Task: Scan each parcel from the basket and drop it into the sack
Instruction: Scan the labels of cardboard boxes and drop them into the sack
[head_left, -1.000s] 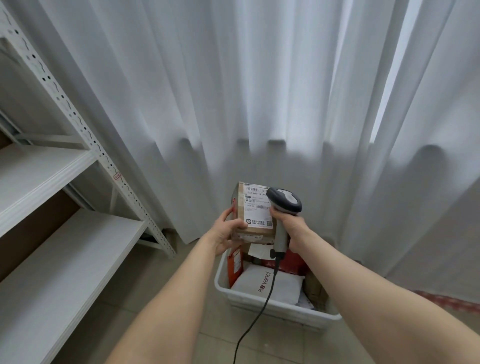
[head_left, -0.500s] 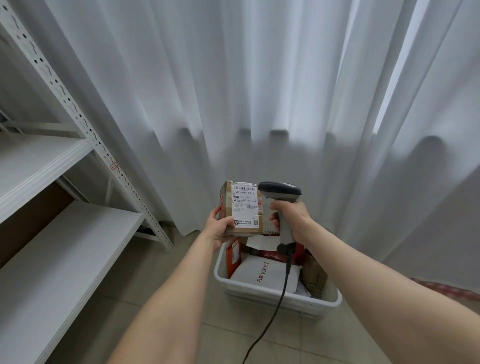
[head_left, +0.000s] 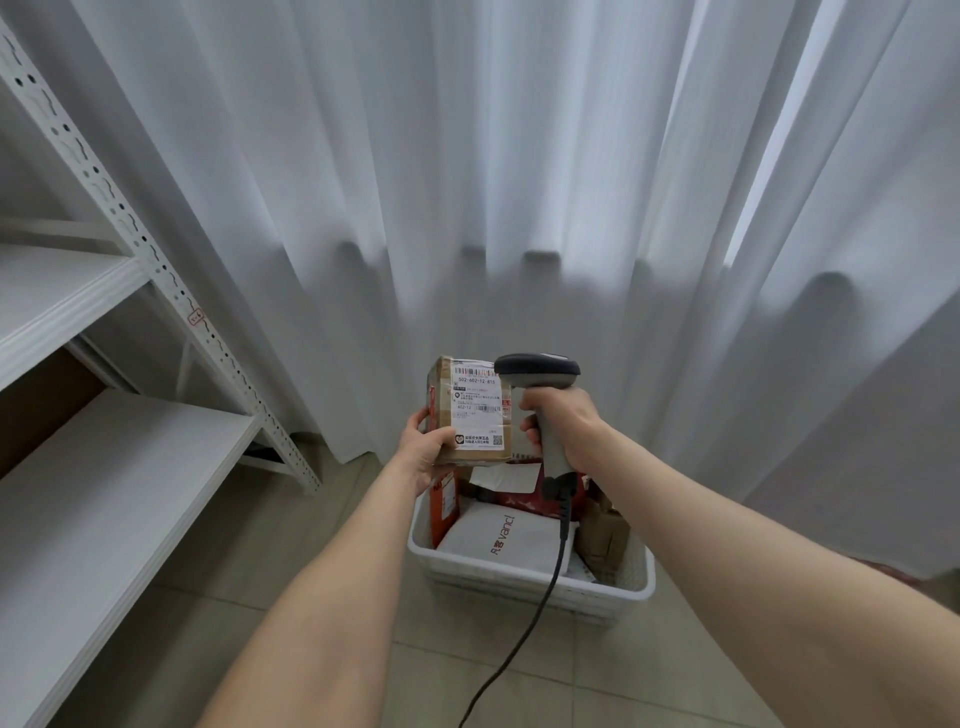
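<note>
A: Holding what, and where?

B: Pinching a cardboard box (head_left: 470, 415) by its lower left corner with the left hand (head_left: 423, 449), thumb on the front, fingers behind. Held upright in the air above the far edge of the basket (head_left: 519, 579), label (head_left: 478, 402) turned back toward the head. Wrapping the right hand (head_left: 563, 423) tight round the handle of the scanner (head_left: 537, 370), just right of the box, close to its top right corner.

A: Likely to fail how?

B: Probably on the read. Seems to sit beside the label rather than facing it, and very close, so could miss the bars altogether. Could also catch the wrong code: a long barcode at the top, a shorter one lower down, a square code near the bottom.

A: And the grip?

B: Pinched at one corner only, so liable to tilt or slip and fall back among the other parcels (head_left: 602, 535), mixing scanned with unscanned.

A: Anything about the cable (head_left: 555, 566)?

B: Hanging from the scanner across the white pouch (head_left: 506, 535) and over the near edge of the basket. Liable to snag a parcel or drag on the rim during a swing toward the sack.

A: And the sack?

B: Not in view. Cannot tell which way to turn, so risks a blind drop and a miss.
</note>
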